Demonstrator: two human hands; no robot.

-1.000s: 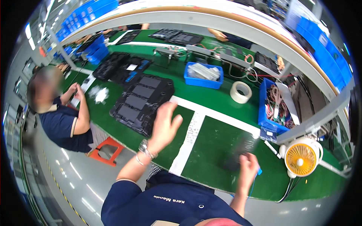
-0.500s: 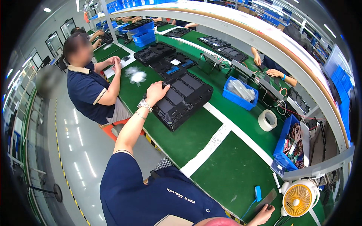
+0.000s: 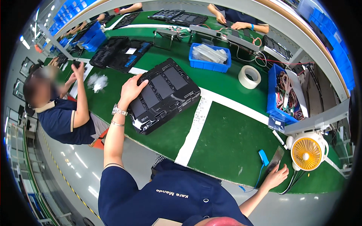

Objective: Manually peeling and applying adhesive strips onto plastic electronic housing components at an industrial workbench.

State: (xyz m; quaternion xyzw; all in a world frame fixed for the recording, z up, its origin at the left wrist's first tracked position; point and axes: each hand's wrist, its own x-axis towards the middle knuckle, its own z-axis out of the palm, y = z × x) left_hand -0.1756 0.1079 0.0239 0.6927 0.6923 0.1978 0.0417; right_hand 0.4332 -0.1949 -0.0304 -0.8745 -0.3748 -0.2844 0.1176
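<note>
My left hand point(image 3: 132, 89) grips the left edge of a stack of black plastic trays point(image 3: 164, 96), fingers over the rim. The stack has dark rectangular panels on top and lies at a slant on the green table. My right hand point(image 3: 277, 177) rests by the table's near right edge, fingers apart. Its fingertips are at the lower end of a flat grey metal strip point(image 3: 275, 160); whether they touch it I cannot tell. Beside the strip lies a blue clip point(image 3: 263, 157) on a blue cord.
A small yellow-and-white fan point(image 3: 306, 154) stands at the right, near a marker point(image 3: 279, 138). Beyond are a tape roll point(image 3: 249, 77), a blue bin of clear bags point(image 3: 209, 58) and a blue wire bin point(image 3: 277, 94). A co-worker point(image 3: 62, 113) sits left, near other black trays point(image 3: 124, 54).
My left hand has drawn the tray stack toward me, away from the trays behind it, leaving a gap. The view has turned. The co-worker at the left has raised a hand.
</note>
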